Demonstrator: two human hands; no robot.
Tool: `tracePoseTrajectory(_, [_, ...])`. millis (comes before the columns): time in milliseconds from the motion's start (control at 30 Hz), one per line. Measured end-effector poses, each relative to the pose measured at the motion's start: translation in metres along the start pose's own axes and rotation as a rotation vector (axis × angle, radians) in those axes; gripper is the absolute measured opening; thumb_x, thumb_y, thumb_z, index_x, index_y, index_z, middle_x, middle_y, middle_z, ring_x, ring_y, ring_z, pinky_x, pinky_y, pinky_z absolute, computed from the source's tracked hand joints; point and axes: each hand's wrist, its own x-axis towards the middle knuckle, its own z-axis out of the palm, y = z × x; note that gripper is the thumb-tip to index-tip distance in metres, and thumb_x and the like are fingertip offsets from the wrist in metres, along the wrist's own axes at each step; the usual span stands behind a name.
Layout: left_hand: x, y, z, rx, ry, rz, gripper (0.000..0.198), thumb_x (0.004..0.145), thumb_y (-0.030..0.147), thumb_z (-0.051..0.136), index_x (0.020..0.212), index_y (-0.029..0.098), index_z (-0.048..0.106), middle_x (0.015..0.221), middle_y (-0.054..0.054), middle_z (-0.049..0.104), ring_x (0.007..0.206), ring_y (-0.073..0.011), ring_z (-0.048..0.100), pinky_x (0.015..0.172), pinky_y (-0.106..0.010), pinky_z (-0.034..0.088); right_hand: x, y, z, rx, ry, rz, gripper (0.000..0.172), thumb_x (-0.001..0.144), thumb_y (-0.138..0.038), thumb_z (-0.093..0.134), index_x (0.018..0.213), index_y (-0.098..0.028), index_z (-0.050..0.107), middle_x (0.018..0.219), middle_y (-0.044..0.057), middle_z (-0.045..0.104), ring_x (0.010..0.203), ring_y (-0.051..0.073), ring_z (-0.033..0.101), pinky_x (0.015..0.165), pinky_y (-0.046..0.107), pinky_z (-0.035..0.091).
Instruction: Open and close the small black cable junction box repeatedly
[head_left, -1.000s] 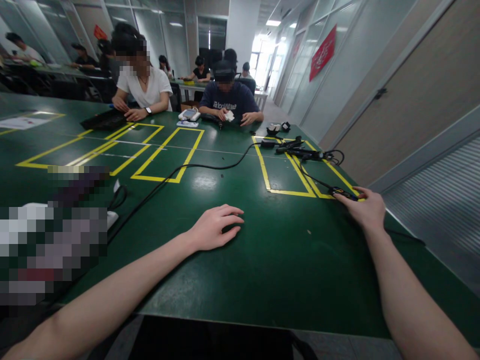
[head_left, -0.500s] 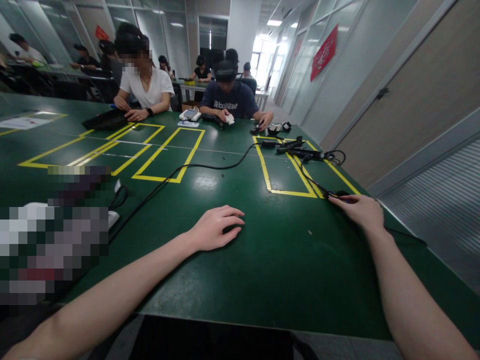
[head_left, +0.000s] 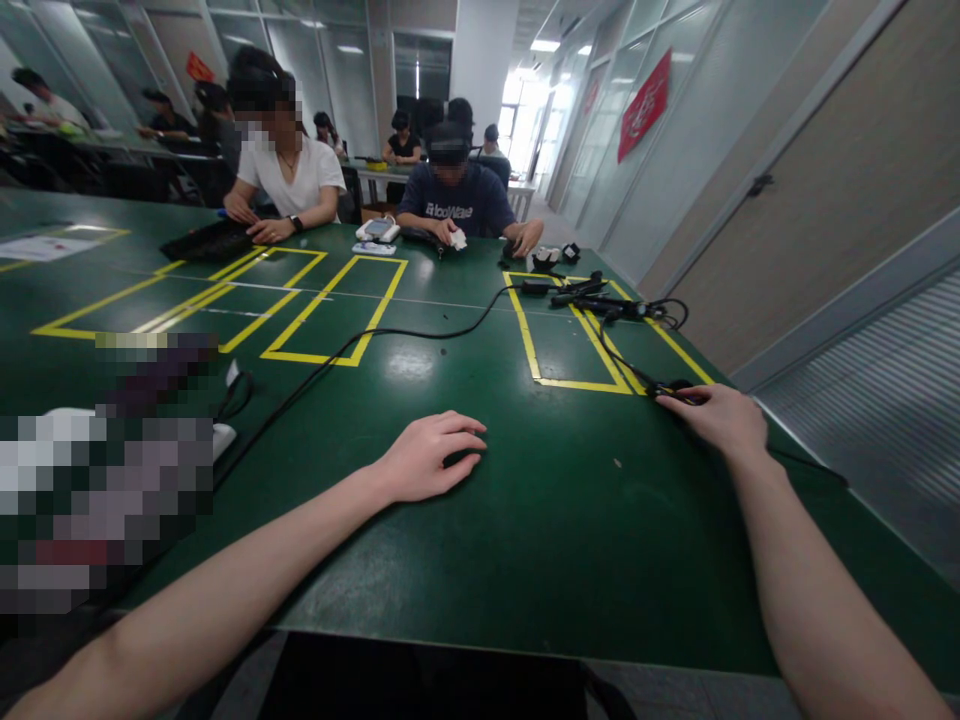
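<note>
My left hand lies on the green table, palm down, fingers loosely spread and holding nothing. Toward the table's right edge, my right hand has its fingers closed on a black cable, part of which is bunched up under them. The fingertips partly hide what they grip. From there the cable runs up to a heap of black cables and adapters, and another stretch trails past my wrist to the table's edge.
Yellow tape rectangles mark the table. A long black cord crosses it. Blurred-out objects stand at the left. Opposite sit a person in a white shirt at a black tray and a person in a dark shirt handling small items.
My two hands keep their places and poses. The view has shifted very slightly, and the hand of the person in the dark shirt has moved a little over a small black item.
</note>
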Motion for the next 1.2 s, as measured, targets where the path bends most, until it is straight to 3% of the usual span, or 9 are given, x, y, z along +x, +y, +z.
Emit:
tracePoseTrajectory(133, [0.001,0.001,-0.001,0.003,0.002,0.005,0.019,0.1,0.024,0.056,0.106,0.019,0.074,0.121,-0.009,0.074,0.108,-0.0219,0.071,0.093,-0.039,0.06,-0.004,-0.009,-0.004,-0.065,-0.05,-0.054,0.028,0.075,-0.052,0.076,0.08,-0.024,0.077,0.102,0.011,0.071,0.087,0.033,0.067,0.067,0.042,0.052])
tracePoseTrajectory(300, [0.001,0.001,-0.001,0.008,-0.008,-0.004,0.019,0.1,0.024,0.056,0.106,0.02,0.074,0.121,-0.008,0.074,0.108,-0.0214,0.071,0.094,-0.038,0.06,-0.004,-0.01,-0.007,-0.051,-0.121,-0.037,0.026,0.077,-0.049,0.077,0.087,-0.025,0.077,0.092,0.009,0.072,0.087,0.033,0.067,0.065,0.039,0.048])
tracePoseTrajectory(600, [0.0,0.0,0.0,0.002,-0.007,0.006,0.019,0.1,0.023,0.056,0.105,0.018,0.074,0.12,-0.009,0.074,0.108,-0.0215,0.071,0.094,-0.038,0.06,0.003,0.005,0.008,0.139,-0.078,-0.059,0.035,0.066,-0.053,0.076,0.084,-0.023,0.078,0.082,0.01,0.073,0.076,0.031,0.064,0.056,0.035,0.041])
tracePoseTrajectory(900, [0.0,0.001,0.0,0.001,-0.023,-0.014,0.02,0.1,0.023,0.056,0.105,0.019,0.074,0.121,-0.008,0.074,0.108,-0.021,0.071,0.094,-0.037,0.06,0.004,0.007,0.009,0.353,-0.146,-0.028,0.038,0.06,-0.055,0.076,0.078,-0.022,0.074,0.074,0.008,0.07,0.077,0.03,0.065,0.065,0.038,0.046])
tracePoseTrajectory(1200, [0.001,0.001,-0.001,0.007,-0.012,0.007,0.019,0.1,0.023,0.056,0.104,0.017,0.074,0.119,-0.009,0.075,0.106,-0.0213,0.072,0.093,-0.037,0.06,-0.002,-0.016,-0.007,0.026,-0.248,-0.046,0.033,0.073,-0.055,0.071,0.067,-0.024,0.062,0.079,0.011,0.07,0.074,0.029,0.064,0.056,0.035,0.041])
